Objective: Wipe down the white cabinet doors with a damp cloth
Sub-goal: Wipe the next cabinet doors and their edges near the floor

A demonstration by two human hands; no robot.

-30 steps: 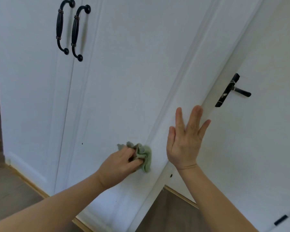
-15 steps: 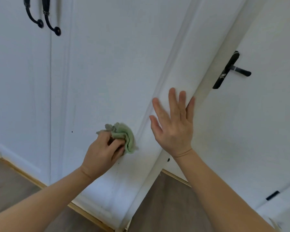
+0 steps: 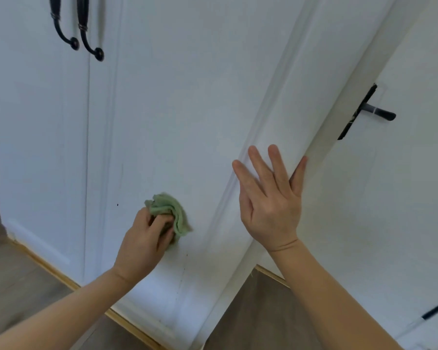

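Change: both handles (image 3: pixel 77 29) now sit lower in the upper left of the frame than half a second ago; the hands have barely shifted.
Grip: left hand (image 3: pixel 144 246) bunches the green cloth (image 3: pixel 171 213) (pressed to the cabinet door (image 3: pixel 187 102)).
Brace: right hand (image 3: pixel 271 198) flat, fingers spread, at the door's right edge.
Heading: unwiped panel lies up and left of the cloth; a dark speck (image 3: pixel 117 204) is near.

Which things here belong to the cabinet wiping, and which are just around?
In the job:
green cloth, bunched in the left hand
white cabinet door
right hand, flat against the door's edge

Not in the job:
black cabinet handles
room door lever
wood floor
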